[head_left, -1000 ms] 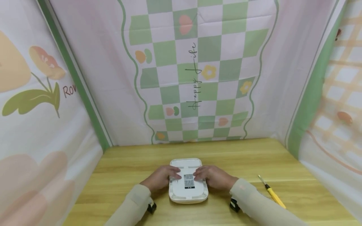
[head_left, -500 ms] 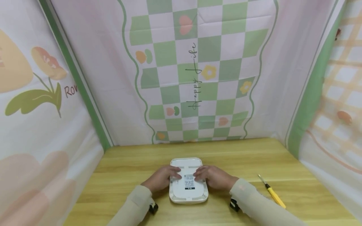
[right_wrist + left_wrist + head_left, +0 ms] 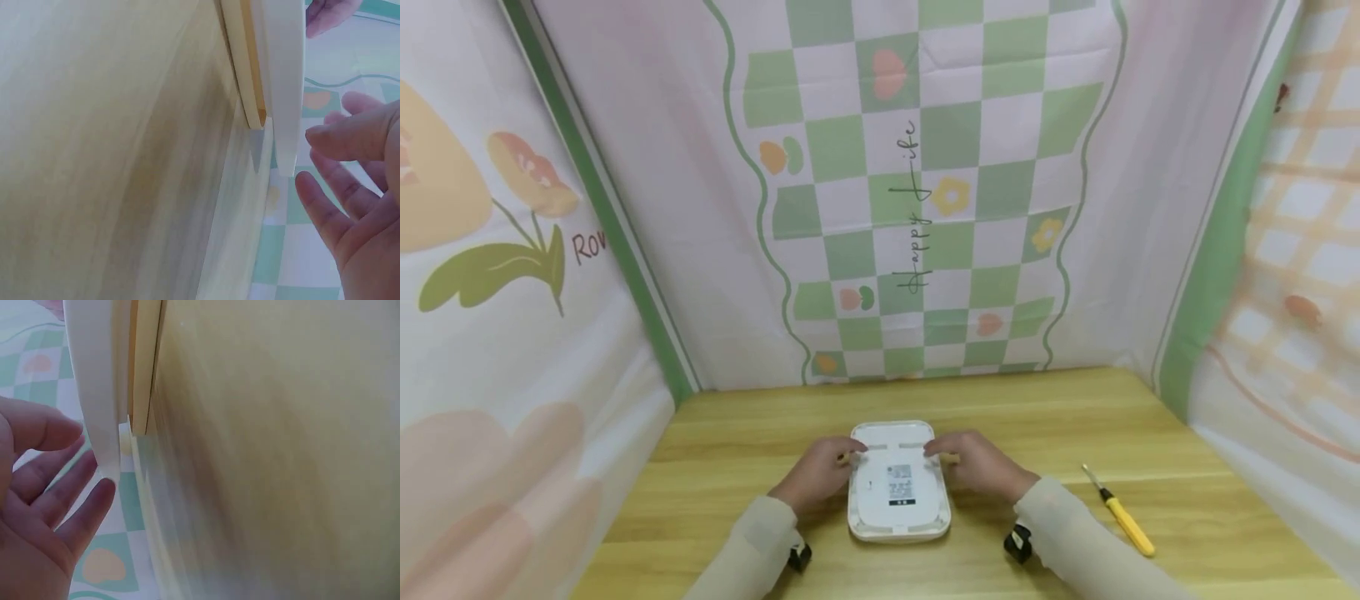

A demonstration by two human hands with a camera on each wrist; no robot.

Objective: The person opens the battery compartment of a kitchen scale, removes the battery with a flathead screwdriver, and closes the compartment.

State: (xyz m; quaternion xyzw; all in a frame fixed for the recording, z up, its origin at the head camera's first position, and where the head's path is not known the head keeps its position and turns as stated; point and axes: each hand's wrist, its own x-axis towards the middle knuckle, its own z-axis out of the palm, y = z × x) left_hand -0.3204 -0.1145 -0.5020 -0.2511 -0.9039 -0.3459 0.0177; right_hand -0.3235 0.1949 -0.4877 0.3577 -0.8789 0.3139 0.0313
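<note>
A white rounded rectangular case (image 3: pixel 880 508) with a printed label (image 3: pixel 901 483) faces up on the wooden table. In both wrist views its white side wall stands over a pale wood-coloured layer (image 3: pixel 146 369). At the case's left edge is my left hand (image 3: pixel 822 475), thumb over the rim; the left wrist view shows loosely spread fingers, with one fingertip right at the white corner. My right hand (image 3: pixel 981 468) is by the opposite edge. Its relaxed fingers, in the right wrist view, stand just beside the white wall (image 3: pixel 285 87), thumb apart from the others.
A screwdriver (image 3: pixel 1123 517) with a yellow handle lies on the table (image 3: pixel 1037 417) to the right of the case. Printed cloth (image 3: pixel 955 142) hangs behind the table and along both sides.
Both hands have drawn outward and slightly back from the case's top face, where their fingers and thumbs lay beside the label, to its side edges. The case stays in place.
</note>
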